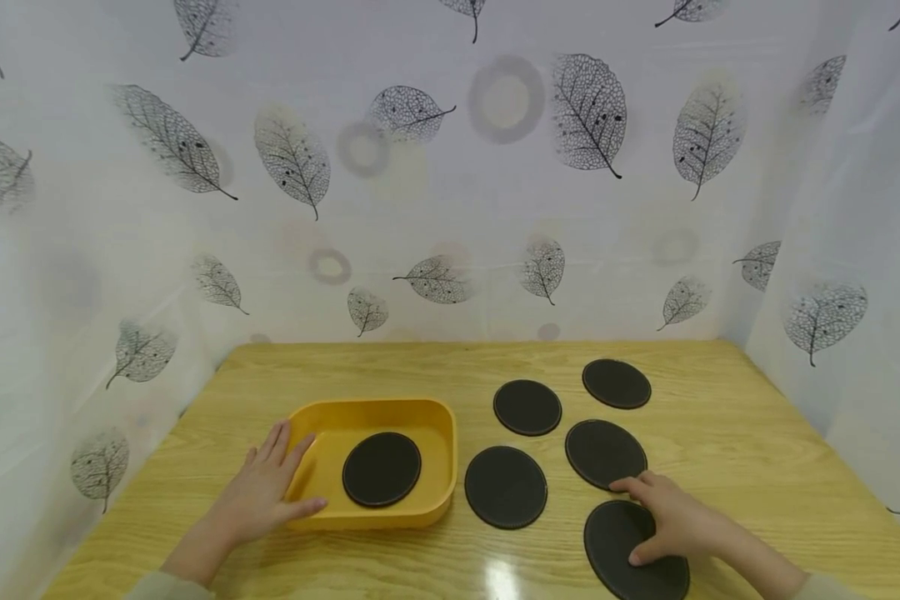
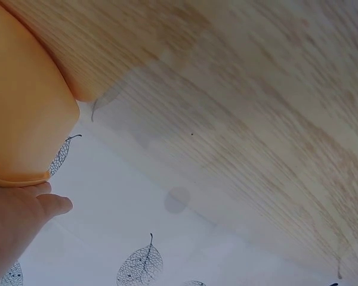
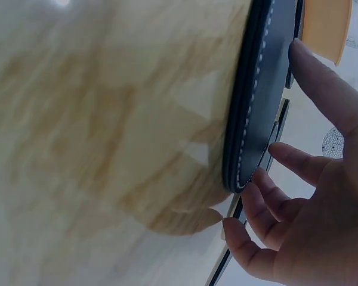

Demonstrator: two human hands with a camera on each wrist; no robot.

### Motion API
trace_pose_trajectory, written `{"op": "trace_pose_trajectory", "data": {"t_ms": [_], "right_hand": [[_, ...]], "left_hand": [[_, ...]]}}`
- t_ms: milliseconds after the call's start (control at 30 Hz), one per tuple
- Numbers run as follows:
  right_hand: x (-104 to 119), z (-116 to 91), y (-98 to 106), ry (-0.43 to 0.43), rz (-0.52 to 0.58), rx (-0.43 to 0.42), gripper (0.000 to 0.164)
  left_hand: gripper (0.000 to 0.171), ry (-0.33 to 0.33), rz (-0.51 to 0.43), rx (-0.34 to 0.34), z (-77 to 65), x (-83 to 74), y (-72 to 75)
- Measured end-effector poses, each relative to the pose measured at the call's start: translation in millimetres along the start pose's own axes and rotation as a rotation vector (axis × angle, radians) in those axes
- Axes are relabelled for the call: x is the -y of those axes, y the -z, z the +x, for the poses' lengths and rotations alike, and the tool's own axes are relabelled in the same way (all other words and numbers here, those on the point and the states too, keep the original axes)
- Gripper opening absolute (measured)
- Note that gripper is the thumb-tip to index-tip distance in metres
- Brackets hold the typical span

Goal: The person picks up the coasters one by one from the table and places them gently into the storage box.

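My left hand (image 1: 264, 492) rests at the left end of a yellow tray (image 1: 442, 512), fingers spread over the rim and thumb across its front corner. A black round coaster (image 1: 382, 469) lies inside the tray. In the left wrist view, the fingers meet the tray's rim. At the front right, a black coaster (image 1: 615, 542) with pale edge stitching lies under my right hand (image 1: 671, 521). The right thumb touches its top, while the other fingers are spread around its far and right edge. In the right wrist view, the coaster's edge (image 3: 241, 143) looks layered.
Several more black coasters lie flat on the wooden table (image 1: 390, 367): one near the tray (image 1: 506, 487), one behind it (image 1: 527, 407), one at the back right (image 1: 617, 383) and one (image 1: 605, 453) just beyond my right fingers. Leaf-patterned curtains (image 1: 450, 200) enclose the table.
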State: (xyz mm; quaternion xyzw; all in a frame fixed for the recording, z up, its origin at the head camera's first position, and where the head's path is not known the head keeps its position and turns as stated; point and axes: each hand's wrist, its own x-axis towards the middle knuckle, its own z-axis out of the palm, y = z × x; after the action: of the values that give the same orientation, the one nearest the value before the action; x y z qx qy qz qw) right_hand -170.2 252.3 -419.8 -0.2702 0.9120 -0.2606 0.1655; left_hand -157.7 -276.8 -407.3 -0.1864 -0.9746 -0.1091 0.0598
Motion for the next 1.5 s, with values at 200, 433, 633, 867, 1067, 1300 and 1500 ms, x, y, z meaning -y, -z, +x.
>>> {"op": "trace_pose_trajectory", "data": {"t_ms": [200,433,633,867,1067,1300,1500], "right_hand": [[3.2,0.5,-0.8,-0.01,-0.01,0.017,0.077],[5.1,1.2,-0.6,-0.026,-0.009,0.023,0.075],[5.4,1.7,-1.6,-0.019,-0.01,0.015,0.074],[5.6,2.5,-2.1,-0.014,-0.018,0.017,0.065],[5.4,3.0,-2.7,-0.027,-0.018,0.014,0.065],[5.3,5.2,-5.1,-0.036,-0.05,0.002,0.066],[6.8,5.9,-5.4,-0.073,-0.086,0.001,0.068]], "left_hand": [[0.081,0.0,0.005,0.002,0.9,-0.8,0.6],[0.082,0.005,0.003,0.004,1.2,-1.0,0.5],[0.082,0.009,0.001,0.004,0.9,-1.0,1.0],[0.081,0.008,-0.001,0.005,1.0,-1.2,0.9],[0.081,0.008,-0.003,0.006,0.7,-1.3,0.5],[0.082,0.011,0.001,-0.001,0.9,-0.2,-0.3],[0.082,0.013,0.001,0.003,1.3,0.2,-0.7]]}}
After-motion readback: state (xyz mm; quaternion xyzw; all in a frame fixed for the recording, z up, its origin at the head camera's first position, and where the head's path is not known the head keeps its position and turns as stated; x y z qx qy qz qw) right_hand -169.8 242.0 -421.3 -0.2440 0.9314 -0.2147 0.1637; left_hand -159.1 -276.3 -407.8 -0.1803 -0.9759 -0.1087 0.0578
